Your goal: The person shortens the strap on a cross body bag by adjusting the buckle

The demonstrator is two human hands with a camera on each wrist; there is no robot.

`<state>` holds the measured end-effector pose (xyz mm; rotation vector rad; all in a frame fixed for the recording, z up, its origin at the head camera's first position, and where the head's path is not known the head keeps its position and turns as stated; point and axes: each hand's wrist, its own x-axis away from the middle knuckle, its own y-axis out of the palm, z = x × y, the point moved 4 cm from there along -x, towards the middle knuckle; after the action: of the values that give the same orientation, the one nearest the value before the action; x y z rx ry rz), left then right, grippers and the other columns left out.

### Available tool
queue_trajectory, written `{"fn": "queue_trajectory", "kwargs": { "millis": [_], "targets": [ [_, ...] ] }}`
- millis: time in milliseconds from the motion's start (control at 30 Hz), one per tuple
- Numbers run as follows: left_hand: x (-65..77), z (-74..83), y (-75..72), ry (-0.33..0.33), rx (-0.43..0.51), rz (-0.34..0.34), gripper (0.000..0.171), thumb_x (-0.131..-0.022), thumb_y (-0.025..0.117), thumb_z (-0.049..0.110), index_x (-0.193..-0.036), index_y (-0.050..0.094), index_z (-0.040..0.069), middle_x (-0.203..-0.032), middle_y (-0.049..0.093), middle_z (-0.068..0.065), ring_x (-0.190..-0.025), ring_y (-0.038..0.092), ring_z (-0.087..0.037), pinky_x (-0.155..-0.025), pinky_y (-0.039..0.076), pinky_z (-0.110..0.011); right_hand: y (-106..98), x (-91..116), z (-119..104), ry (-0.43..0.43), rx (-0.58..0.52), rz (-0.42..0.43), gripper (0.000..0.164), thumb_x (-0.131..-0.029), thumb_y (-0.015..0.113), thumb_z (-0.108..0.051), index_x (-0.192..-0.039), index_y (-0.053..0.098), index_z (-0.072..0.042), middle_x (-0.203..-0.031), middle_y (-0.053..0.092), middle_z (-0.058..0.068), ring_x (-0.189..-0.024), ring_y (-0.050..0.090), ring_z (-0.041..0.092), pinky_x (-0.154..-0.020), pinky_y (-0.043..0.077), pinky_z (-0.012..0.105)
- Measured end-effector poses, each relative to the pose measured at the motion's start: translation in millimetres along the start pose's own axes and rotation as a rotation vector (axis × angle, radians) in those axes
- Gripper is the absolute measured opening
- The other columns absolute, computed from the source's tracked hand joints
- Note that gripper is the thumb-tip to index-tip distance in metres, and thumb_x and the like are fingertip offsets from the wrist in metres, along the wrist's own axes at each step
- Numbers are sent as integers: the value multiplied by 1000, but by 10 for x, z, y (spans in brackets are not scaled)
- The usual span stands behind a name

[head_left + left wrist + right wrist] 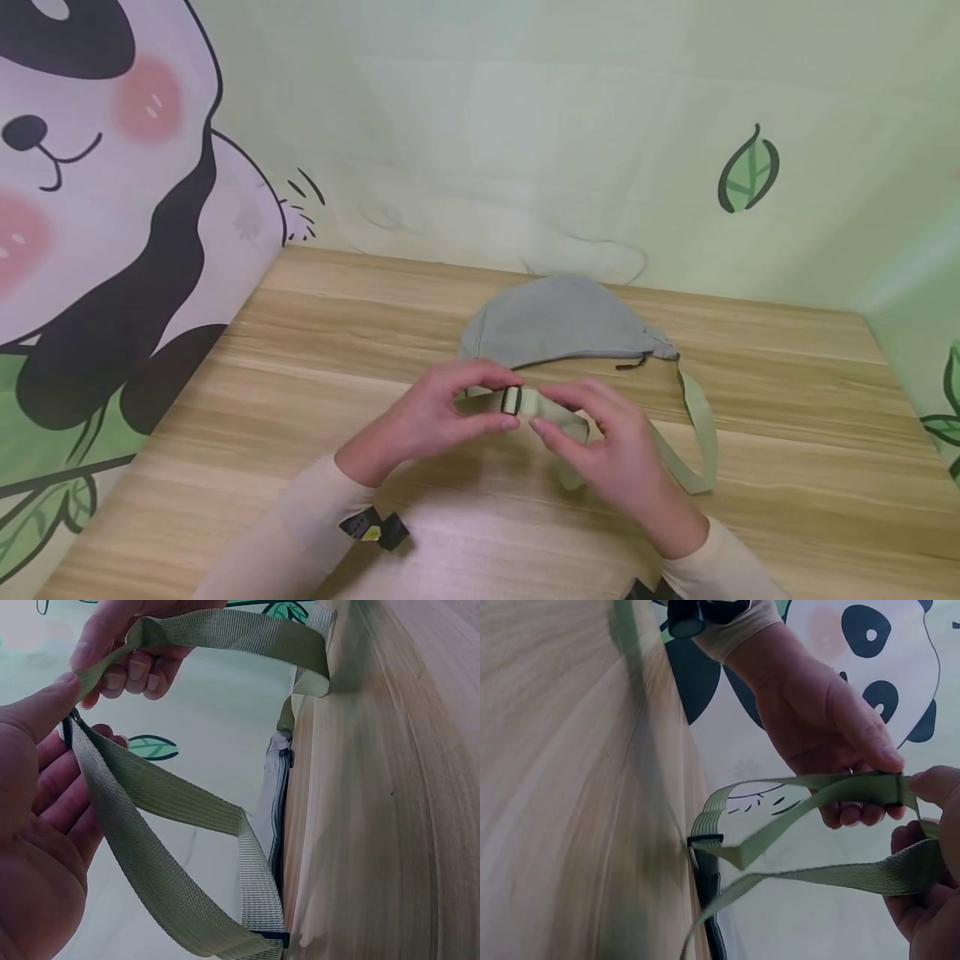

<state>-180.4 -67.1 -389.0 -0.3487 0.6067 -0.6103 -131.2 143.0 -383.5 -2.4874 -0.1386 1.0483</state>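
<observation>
A grey waist bag (555, 321) lies on the table behind both hands, its light green webbing strap (699, 417) looping out at the right. Between thumb and fingers, my left hand (427, 412) holds the strap at a black slider buckle (512, 401). Just right of the buckle, my right hand (615, 433) pinches the webbing, fingertips close to the left ones. Raised above the table, the strap (142, 847) forms a wide loop below the left hand in the left wrist view. A second dark fitting (705, 841) sits on the strap nearer the bag.
The wood-grain table (360, 308) ends at a pale green backdrop (465, 150) printed with a panda (172, 208) and leaves. A dark zipper pull (632, 365) hangs at the bag's front edge. Black devices (375, 529) are worn at the wrists.
</observation>
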Motion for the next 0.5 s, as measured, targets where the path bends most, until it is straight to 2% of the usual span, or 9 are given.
{"fn": "queue_trajectory", "kwargs": {
  "millis": [133,233,367,500],
  "targets": [
    [3,-7,6,2,18,-2,36,-89,88,5,-123,75,5,-112,81,-7,-106,74,-15,-99,61,-34,-3,-1,-12,-56,58,-25,23,-95,85,-17,-112,79,-4,-104,79,10,-90,73,20,-82,56,14],
    [3,-1,13,4,29,-12,36,-89,87,4,-123,76,5,-112,80,-7,-106,74,-14,-99,61,-34,-4,-9,-28,-106,99,-38,30,-102,77,-31,-113,78,-3,-103,79,9,-88,73,20,-79,57,17],
    [-1,5,23,-1,35,-25,35,-90,88,6,-123,76,6,-112,80,-6,-106,73,-12,-99,61,-34,-1,-24,-49,-137,132,-47,33,-103,76,-33,-112,77,-1,-101,78,9,-86,73,20,-77,59,19],
    [-10,4,28,-15,59,-34,35,-89,88,6,-122,76,7,-113,81,-5,-106,73,-12,-99,61,-34,5,-32,-54,-142,154,-56,28,-101,78,-29,-111,78,-2,-101,79,8,-87,75,21,-79,60,20]
  ]
}}
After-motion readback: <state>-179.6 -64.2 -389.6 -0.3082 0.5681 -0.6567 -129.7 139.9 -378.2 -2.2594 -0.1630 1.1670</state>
